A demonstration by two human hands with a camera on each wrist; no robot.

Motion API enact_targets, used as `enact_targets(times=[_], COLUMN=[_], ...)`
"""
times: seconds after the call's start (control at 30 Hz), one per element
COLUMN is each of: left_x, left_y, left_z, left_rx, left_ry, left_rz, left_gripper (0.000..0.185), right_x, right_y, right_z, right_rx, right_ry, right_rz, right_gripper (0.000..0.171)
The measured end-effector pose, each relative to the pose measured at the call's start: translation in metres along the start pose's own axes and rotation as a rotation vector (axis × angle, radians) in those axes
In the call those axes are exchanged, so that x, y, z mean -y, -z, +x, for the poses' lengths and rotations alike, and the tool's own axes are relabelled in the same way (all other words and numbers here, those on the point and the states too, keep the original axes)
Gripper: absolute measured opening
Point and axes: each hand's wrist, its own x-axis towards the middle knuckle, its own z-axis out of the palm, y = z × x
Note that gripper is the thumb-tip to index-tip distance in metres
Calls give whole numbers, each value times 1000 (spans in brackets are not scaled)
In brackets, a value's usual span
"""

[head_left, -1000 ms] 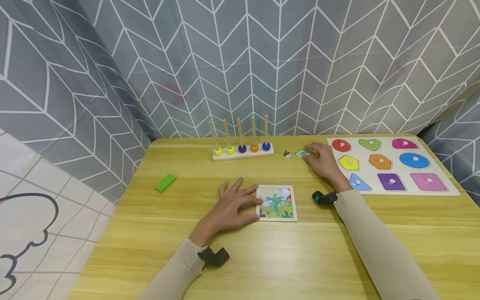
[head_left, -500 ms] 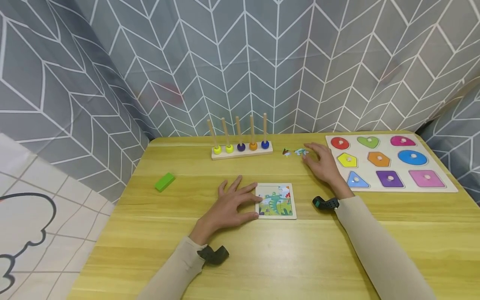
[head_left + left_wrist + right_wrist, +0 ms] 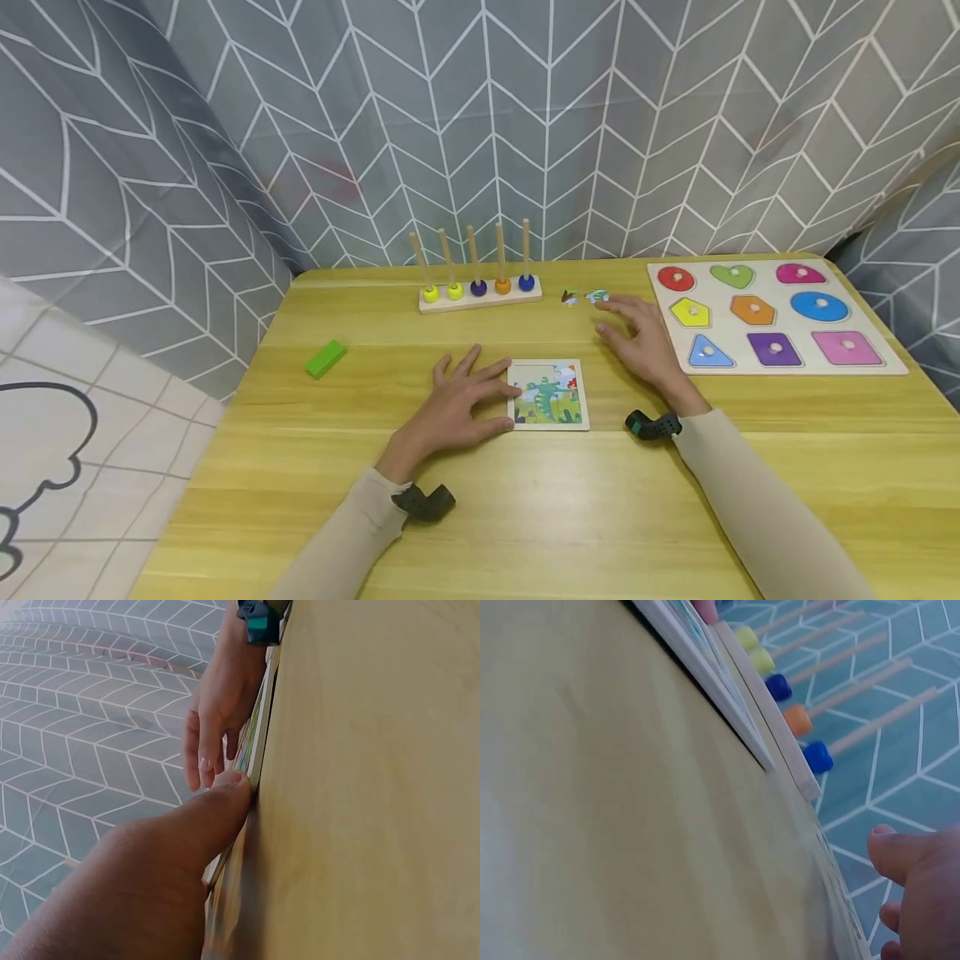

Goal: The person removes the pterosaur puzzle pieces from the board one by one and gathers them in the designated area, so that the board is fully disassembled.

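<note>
A small dinosaur jigsaw board (image 3: 548, 395) lies flat in the middle of the wooden table (image 3: 525, 517). My left hand (image 3: 463, 402) rests beside it with fingers spread, its fingertips and thumb (image 3: 221, 801) touching the board's left edge (image 3: 255, 742). My right hand (image 3: 637, 337) lies with relaxed fingers on the table to the right of the board and holds nothing. Two loose jigsaw pieces (image 3: 597, 296) lie just beyond its fingertips, apart from them. In the right wrist view only the thumb (image 3: 915, 862) shows, hanging over the table.
A shape-sorting board (image 3: 772, 318) with coloured knobbed pieces lies at the far right. A wooden peg rack (image 3: 478, 293) with several coloured beads stands at the back. A green block (image 3: 326, 359) lies at the left. Grey patterned curtains close in the table.
My right hand has drawn back from the two loose pieces toward me, empty. My left hand has stayed at the jigsaw board's edge.
</note>
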Motion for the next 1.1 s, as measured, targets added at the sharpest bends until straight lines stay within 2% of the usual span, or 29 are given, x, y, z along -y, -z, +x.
enact_targets(times=[0.23, 0.5, 0.7, 0.83, 1.1], left_x=[1, 0, 0, 0, 1], left_y=[1, 2, 1, 0, 0], left_z=[0, 0, -1, -1, 1], left_rx=[5, 15, 19, 14, 19], left_ry=[4, 20, 22, 17, 15], left_rz=[-1, -12, -8, -7, 2], left_gripper=[41, 40, 40, 40, 41], right_x=[9, 21, 30, 33, 34], right_y=[-6, -7, -10, -13, -16], right_z=[-13, -22, -26, -28, -30], right_rx=[80, 258, 370, 406, 410], right_ry=[76, 146, 147, 145, 186], right_rz=[65, 64, 45, 10, -36], right_gripper=[25, 18, 21, 23, 23])
